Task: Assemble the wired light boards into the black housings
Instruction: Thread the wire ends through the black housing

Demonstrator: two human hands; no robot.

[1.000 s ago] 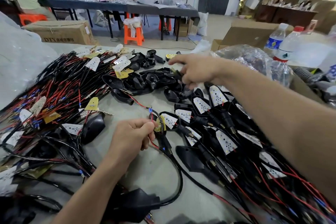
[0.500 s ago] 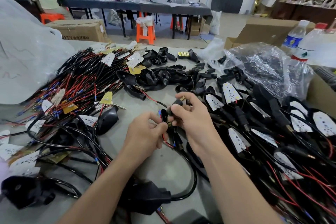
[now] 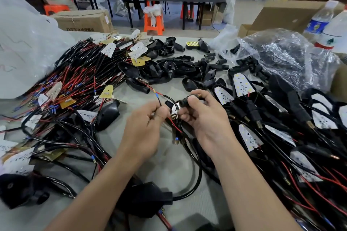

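Far left, a big white plastic bag (image 3: 28, 52) slumps on the grey table (image 3: 169, 178). Right beside it sprawls a heap of red and black wires (image 3: 75, 84), with small white and yellow boards scattered through it. A lone housing (image 3: 108, 115) lies at the heap's near edge.

Into the middle now. The left hand (image 3: 144, 129) is up off the table, thumb and fingers curled in a pinch on thin wires (image 3: 159, 102), one red and one black, which arc up and away toward the back. Just to its right is the light board (image 3: 175, 111), tucked between the two hands with only a sliver showing and a red lead trailing below it.

The right hand (image 3: 206, 120) is nearly touching the left. Its fingers and thumb wrap round a small black housing (image 3: 185, 101), and a brass tip pokes out past the forefinger. I can't tell whether the board is seated in it.

Behind the hands lies a pile of empty housings (image 3: 169, 67). At the near edge sits a black block (image 3: 148, 199), a thick black cable (image 3: 199, 172) looping out of it.

On the right, filled housings (image 3: 242, 85) show white boards face up, packed side by side over tangled leads. Beyond them is a crumpled clear bag (image 3: 281, 56), and at the far right stand two water bottles (image 3: 319, 22).
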